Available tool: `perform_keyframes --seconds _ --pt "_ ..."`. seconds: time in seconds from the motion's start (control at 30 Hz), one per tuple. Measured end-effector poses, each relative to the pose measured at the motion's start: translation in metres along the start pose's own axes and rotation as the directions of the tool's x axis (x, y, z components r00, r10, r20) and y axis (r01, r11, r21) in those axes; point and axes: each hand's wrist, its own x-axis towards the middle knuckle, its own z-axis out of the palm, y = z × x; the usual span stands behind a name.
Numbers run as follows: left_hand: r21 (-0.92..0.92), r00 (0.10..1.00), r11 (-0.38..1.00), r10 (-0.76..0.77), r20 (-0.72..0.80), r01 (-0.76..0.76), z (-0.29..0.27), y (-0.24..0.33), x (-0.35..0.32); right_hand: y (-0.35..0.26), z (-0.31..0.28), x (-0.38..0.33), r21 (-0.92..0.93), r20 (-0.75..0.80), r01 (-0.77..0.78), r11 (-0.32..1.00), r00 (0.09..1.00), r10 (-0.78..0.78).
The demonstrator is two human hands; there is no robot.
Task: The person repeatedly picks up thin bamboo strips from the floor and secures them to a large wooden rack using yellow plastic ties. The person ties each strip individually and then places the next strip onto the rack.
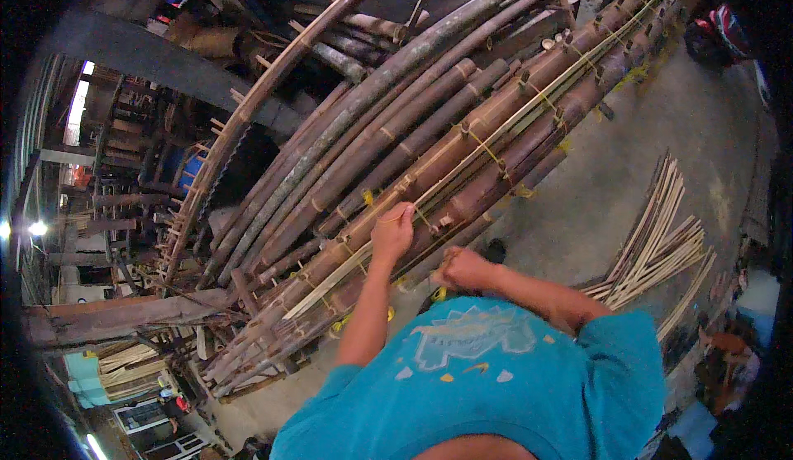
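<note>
A rack of long brown bamboo poles lies side by side, running from lower left to upper right. Thin pale bamboo strips run along them, bound on with yellowish ties. My left hand is raised against the poles, its fingers pinched on a thin tie strip. My right hand is closed in a fist at the lower edge of the poles, just right of the left hand. What it grips is hidden. My teal shirt fills the bottom.
A fan of split bamboo strips lies on the concrete floor to the right. More curved poles are stacked behind the rack. Wooden beams and clutter stand at the left, and a red object at the top right.
</note>
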Motion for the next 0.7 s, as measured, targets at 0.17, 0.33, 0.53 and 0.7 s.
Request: perform_keyframes --seconds 0.17,0.33,0.53,0.7 --pt "-0.312 0.991 0.950 -0.048 -0.123 0.007 -0.036 0.032 0.087 -0.006 0.026 0.006 0.013 -0.258 -0.046 0.999 0.965 0.048" --pt "0.276 0.977 0.960 0.095 -0.193 -0.039 0.017 -0.089 0.120 -0.021 0.020 0.006 -0.174 -0.226 -0.080 0.981 0.973 0.039" --pt "0.183 0.991 0.974 0.137 -0.009 -0.133 -0.059 -0.074 0.085 -0.084 0.043 0.027 -0.006 -0.315 -0.235 0.972 0.923 0.221" --pt "0.382 0.961 0.915 -0.210 0.179 0.128 -0.142 -0.099 -0.052 -0.140 0.106 0.074 0.979 0.196 -0.157 -0.129 0.890 0.412"
